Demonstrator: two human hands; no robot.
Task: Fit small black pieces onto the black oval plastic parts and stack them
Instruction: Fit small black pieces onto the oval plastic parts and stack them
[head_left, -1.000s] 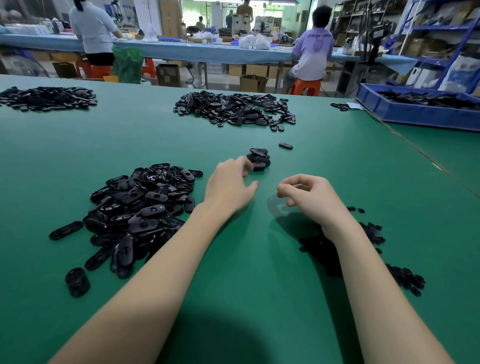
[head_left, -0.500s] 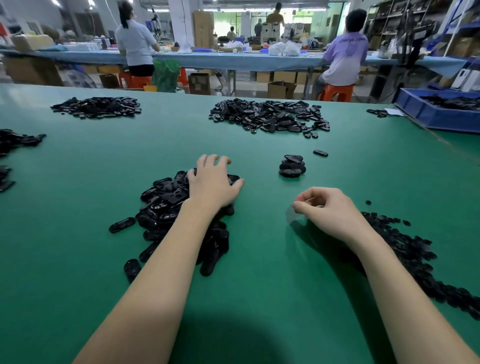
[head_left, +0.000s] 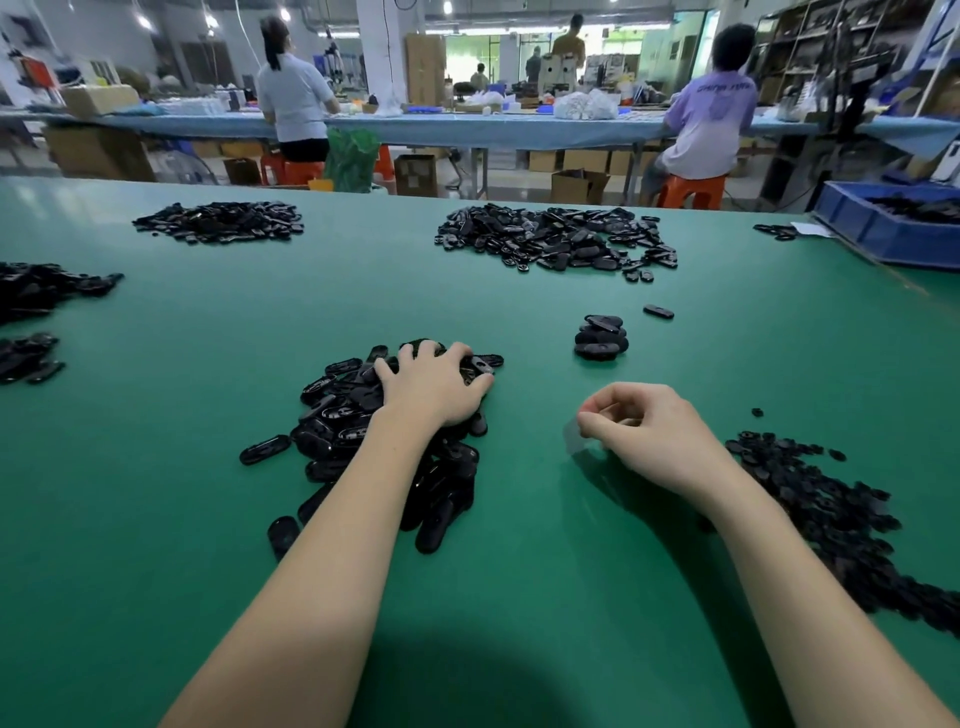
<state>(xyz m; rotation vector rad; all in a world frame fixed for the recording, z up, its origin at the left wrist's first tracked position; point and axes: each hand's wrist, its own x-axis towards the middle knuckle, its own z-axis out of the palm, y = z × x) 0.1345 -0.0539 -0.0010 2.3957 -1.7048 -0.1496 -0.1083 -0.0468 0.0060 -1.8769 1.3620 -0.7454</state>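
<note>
left hand (head_left: 434, 387) now curls into oval parts pile (head_left: 363, 441); right hand (head_left: 649, 436) stays clenched.

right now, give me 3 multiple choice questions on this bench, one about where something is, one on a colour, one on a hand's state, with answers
1. Where is the small stack of oval parts?
A. beyond the gap between the two hands
B. inside the blue bin
C. under the right forearm

2. What colour is the table?
A. white
B. green
C. orange

3. What is the left hand doing?
A. hanging idle off the table edge
B. holding a cardboard box
C. resting on the near pile of oval parts, fingers curled into it

Answers:
1 A, the stack stands alone on the table past both hands, ahead of the right hand.
2 B, green shows all around the piles.
3 C, its fingers dig into the top of the pile.
</note>
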